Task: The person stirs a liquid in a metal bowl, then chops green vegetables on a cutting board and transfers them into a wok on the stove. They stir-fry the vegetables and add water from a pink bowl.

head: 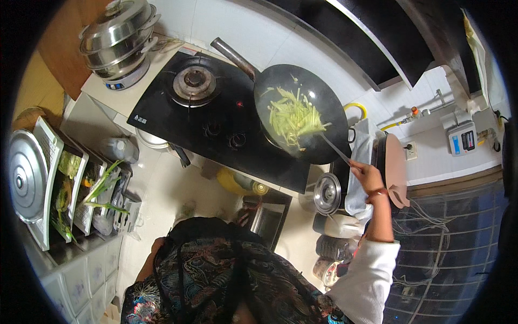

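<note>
My right hand [367, 177] grips the thin metal handle of a cooking spatula [338, 149]. The spatula's far end reaches into a dark wok [275, 77], among pale green vegetable strips [294, 115] piled in its middle; its blade is hidden by them. The wok sits on the right side of a black glass gas hob [190, 121], and its long handle [234, 58] points toward the tiled wall. Only a bit of my left arm shows beside my body; the left hand is out of view.
A steel steamer pot [117, 40] stands left of the bare left burner [194, 81]. Metal-lidded canister [327, 193] and several jars and bottles [338, 226] line the right counter. A tiered vegetable rack [52, 182] is at left. A gas meter [461, 135] hangs on the wall.
</note>
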{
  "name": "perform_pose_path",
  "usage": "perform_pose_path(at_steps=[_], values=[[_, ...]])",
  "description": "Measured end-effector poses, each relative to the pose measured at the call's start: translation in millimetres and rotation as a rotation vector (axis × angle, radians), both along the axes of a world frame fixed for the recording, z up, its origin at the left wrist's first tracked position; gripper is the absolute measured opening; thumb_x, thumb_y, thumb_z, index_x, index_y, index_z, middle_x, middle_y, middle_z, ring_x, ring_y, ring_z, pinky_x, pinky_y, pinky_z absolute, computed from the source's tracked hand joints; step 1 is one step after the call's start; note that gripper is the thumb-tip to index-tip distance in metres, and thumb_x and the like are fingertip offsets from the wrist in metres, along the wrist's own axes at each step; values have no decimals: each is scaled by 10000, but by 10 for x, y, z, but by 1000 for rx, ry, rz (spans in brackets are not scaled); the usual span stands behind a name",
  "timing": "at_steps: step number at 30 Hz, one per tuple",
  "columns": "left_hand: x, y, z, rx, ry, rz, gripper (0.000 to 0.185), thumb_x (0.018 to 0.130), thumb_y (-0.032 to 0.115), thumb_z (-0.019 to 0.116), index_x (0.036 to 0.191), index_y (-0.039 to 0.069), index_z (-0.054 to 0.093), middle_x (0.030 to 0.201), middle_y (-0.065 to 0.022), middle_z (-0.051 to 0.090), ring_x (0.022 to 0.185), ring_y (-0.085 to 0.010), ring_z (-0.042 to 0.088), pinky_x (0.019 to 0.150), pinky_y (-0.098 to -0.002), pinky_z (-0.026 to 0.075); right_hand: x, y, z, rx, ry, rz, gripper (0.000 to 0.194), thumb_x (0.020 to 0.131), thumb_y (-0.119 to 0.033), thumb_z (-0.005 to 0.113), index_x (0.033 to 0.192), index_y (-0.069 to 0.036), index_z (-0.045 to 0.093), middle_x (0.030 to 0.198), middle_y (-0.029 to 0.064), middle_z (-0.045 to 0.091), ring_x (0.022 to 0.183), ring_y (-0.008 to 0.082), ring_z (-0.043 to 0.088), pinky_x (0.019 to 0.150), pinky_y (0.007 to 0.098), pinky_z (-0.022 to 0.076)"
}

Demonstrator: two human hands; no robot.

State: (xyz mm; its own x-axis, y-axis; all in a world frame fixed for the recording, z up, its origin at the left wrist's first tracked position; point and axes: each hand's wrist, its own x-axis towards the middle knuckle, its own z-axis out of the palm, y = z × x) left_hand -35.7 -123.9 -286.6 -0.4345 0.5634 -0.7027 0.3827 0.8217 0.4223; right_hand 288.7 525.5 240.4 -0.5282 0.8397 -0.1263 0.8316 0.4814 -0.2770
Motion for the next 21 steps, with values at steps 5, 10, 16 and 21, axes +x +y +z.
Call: perform_pose_path(at_steps=[5, 10, 16, 21], values=[[-542, 600, 642, 101, 402, -96, 279, 907, 244, 476, 852, 60, 677, 887, -208, 668, 846, -400, 644, 740, -487, 524, -451, 106, -369, 69, 305, -48, 274, 893, -197, 649, 1152, -113, 686, 1064, 123, 701, 977, 258, 683, 845, 323, 511], [-1196, 1774, 1863, 355, 560, 89, 251, 924, 243, 532, 841, 44, 661, 866, -222, 645, 814, -414, 625, 722, -494, 511, -902, 217, -452, 64, 443, -67, 263, 897, -202, 643, 1138, -108, 692, 1073, 135, 694, 995, 257, 678, 859, 318, 505], [-1702, 3580, 3587, 1109, 775, -109, 126, 849, 80, 621, 954, 16, 649, 953, -177, 632, 930, -360, 595, 812, -418, 490, -599, -13, -582, -67, 350, -127, 292, 901, -236, 630, 1156, -104, 681, 1053, 181, 687, 999, 280, 670, 867, 321, 492], [-2049, 4883, 4433, 1193, 923, -527, 567, 721, 48, 722, 1252, 67, 524, 1321, -127, 482, 1267, -328, 431, 1042, -429, 361, -169, -570, -385, -197, 593, -227, 266, 926, -150, 609, 1166, -58, 678, 1001, 45, 720, 892, 89, 617, 815, 249, 475]])
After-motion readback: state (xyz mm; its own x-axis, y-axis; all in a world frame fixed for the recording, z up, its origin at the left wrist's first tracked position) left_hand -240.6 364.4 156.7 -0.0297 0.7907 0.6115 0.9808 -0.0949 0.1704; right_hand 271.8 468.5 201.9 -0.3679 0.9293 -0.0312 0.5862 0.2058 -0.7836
